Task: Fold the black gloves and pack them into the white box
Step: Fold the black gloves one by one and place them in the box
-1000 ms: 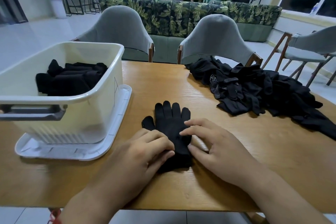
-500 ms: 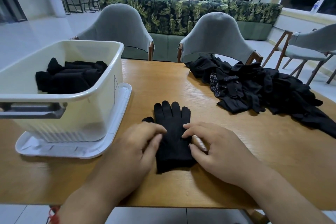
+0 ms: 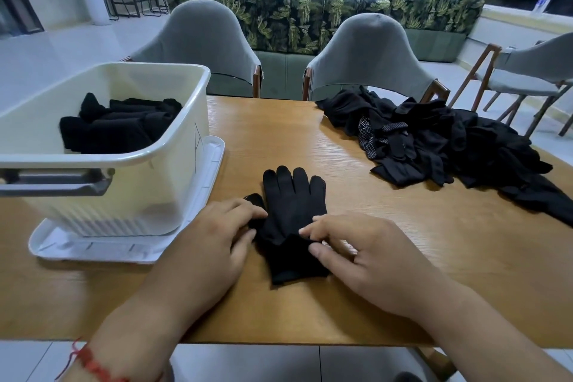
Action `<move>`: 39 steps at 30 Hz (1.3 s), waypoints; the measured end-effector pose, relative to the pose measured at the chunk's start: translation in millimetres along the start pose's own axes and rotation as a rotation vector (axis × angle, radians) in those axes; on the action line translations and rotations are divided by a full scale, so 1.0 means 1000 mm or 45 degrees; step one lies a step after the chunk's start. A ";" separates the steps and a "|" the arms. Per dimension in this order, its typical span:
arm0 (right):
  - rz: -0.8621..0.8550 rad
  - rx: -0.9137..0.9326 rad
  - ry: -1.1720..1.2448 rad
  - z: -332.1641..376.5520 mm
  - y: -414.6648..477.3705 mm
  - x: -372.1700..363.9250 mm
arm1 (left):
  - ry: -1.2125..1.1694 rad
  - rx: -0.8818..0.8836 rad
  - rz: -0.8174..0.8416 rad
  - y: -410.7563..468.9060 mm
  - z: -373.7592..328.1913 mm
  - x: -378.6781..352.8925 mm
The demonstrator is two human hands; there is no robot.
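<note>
A black glove pair (image 3: 290, 211) lies flat on the wooden table (image 3: 403, 273), fingers pointing away from me, cuff toward me. My left hand (image 3: 217, 236) rests on its left edge by the thumb, fingertips touching the fabric. My right hand (image 3: 350, 245) pinches the glove's right edge near the wrist between thumb and forefinger, lifting a small fold. The white box (image 3: 130, 170) stands at the left on its lid and holds several folded black gloves (image 3: 114, 124).
A loose heap of black gloves (image 3: 449, 143) spreads over the table's right side. Two grey chairs (image 3: 198, 49) stand behind the far edge, another at the right. A leaf-patterned sofa and two seated people are far behind.
Both hands have slid apart from the glove's middle to its side edges. My right hand now pinches the fabric near the wrist. The cuff end has come into view.
</note>
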State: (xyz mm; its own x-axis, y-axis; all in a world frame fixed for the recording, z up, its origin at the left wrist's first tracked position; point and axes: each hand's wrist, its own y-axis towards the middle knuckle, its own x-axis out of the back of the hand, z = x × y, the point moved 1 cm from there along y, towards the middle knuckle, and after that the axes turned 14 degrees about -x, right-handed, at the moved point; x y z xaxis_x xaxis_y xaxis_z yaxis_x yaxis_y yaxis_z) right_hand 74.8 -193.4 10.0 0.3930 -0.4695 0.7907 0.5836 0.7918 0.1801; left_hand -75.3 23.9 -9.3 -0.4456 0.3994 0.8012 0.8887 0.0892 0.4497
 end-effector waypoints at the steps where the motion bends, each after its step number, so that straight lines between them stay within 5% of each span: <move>1: 0.000 -0.031 0.014 0.000 0.000 0.000 | 0.000 -0.008 -0.002 0.000 0.000 0.000; 20: -0.037 0.229 -0.285 0.006 -0.005 0.001 | 0.150 0.089 -0.150 0.001 -0.016 0.001; 25: -0.163 0.338 -0.339 0.006 0.001 -0.008 | -0.139 -0.062 0.193 0.000 -0.026 0.003; 34: 0.070 -0.042 0.281 0.009 -0.002 -0.004 | -0.163 -0.090 0.178 0.002 -0.030 0.005; 39: 0.239 -0.100 0.190 0.009 -0.004 0.011 | -0.296 0.040 0.108 0.005 -0.025 0.005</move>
State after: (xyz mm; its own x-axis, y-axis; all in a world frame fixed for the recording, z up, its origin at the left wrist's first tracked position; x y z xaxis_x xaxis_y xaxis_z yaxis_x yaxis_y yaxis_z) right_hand 70.4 -198.5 23.3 0.5970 -0.3739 0.7098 0.5413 0.8408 -0.0123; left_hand -76.4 3.8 7.0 -0.3359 0.6055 0.7215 0.9263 0.0733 0.3697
